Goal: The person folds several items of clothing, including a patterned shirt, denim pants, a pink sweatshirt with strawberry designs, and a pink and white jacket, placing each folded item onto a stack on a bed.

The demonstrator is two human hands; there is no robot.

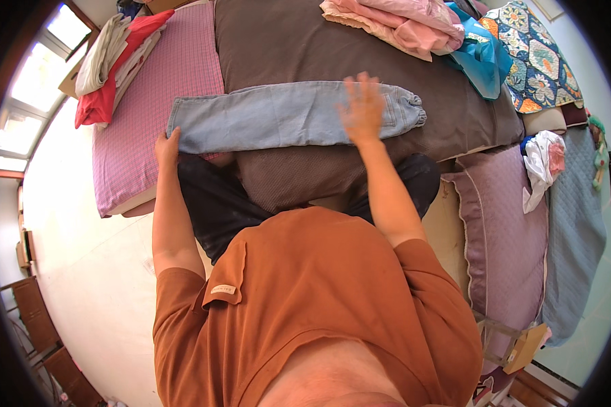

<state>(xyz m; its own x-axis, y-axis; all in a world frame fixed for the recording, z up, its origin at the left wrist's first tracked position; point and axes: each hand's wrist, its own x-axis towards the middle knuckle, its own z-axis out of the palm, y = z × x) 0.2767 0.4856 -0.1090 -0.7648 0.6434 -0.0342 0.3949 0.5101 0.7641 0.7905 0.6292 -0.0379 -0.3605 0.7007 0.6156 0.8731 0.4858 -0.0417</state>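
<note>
A pair of light blue denim trousers [275,117], folded lengthwise, lies flat across the bedding before me, its gathered waistband at the right and its leg hems at the left. My left hand [168,145] is at the lower corner of the hems, thumb over the edge, pinching the cloth. Slightly blurred, my right hand [362,109] is spread over the trousers beside the back pocket, palm down with its fingers apart. Whether its palm presses on the denim cannot be told.
The trousers rest on a brown cover [295,51] and a pink checked mattress [153,76]. Folded red and white cloths [112,66] lie at the upper left. Pink bedding [402,25], a blue bag [481,61] and a patterned quilt [537,61] are at the upper right.
</note>
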